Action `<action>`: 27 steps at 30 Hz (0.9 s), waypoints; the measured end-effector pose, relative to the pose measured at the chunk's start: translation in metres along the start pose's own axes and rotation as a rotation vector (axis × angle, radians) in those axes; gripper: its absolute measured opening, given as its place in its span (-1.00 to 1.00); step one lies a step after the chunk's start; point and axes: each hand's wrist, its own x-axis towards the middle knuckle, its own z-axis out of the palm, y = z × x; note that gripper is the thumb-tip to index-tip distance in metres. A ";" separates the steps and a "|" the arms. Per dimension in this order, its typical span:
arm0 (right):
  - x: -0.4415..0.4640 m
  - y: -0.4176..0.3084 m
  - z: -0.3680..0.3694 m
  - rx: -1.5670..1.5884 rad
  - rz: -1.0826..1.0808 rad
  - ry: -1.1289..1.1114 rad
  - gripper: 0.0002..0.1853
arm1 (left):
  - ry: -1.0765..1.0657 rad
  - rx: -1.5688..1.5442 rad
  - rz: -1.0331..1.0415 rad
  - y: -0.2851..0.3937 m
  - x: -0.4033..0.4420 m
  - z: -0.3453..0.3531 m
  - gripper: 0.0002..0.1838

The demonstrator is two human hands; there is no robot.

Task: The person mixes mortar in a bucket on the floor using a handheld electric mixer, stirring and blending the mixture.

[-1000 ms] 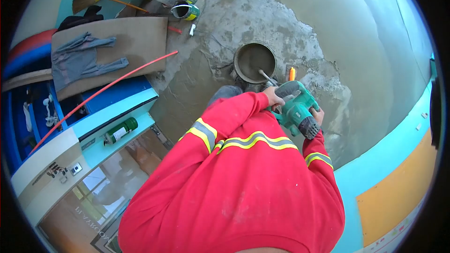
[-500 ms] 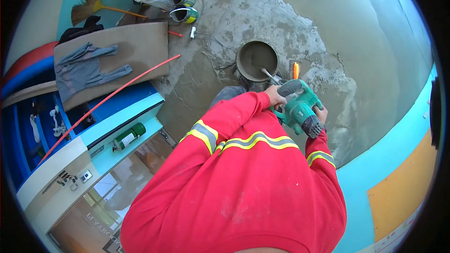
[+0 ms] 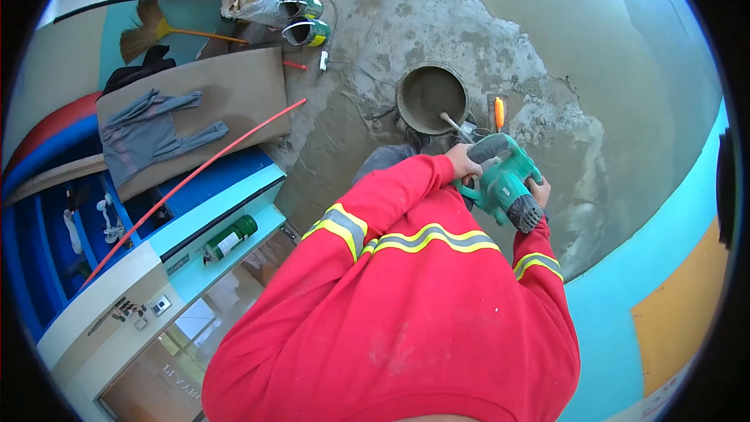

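A green power mixer [image 3: 501, 185] with a black motor end is held between my two hands. My left hand [image 3: 462, 162] is closed around its handle on the left side. On the far side, my right hand [image 3: 539, 190] grips the mixer body, its fingers partly hidden. The metal shaft [image 3: 455, 126] slants from the mixer into a round bucket [image 3: 401, 101] of grey wet mortar [image 3: 434, 95]. The shaft's lower end is sunk out of sight. Just right of the bucket, a trowel with an orange handle [image 3: 499, 113] lies on the floor.
Smooth wet screed [image 3: 625, 101] covers the floor at right, bordering rough concrete [image 3: 406, 23]. At upper left are two small pails [image 3: 306, 32], a paper sack [image 3: 254, 1] and a broom [image 3: 144, 31]. A grey shirt [image 3: 152, 137] lies on a brown board [image 3: 234, 94], near a red pole [image 3: 226, 148].
The view has shifted slightly, so the surroundings at left sit a little further right. Both hands keep their hold on the mixer, and the shaft stays in the bucket.
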 end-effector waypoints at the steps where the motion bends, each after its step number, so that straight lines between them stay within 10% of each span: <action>1: -0.001 0.005 -0.001 -0.004 -0.002 0.007 -0.86 | -0.006 -0.006 0.004 -0.001 0.001 0.001 -0.73; 27: -0.010 0.079 -0.004 0.180 0.018 0.161 -0.81 | -0.095 0.136 -0.047 -0.009 0.022 0.023 -0.78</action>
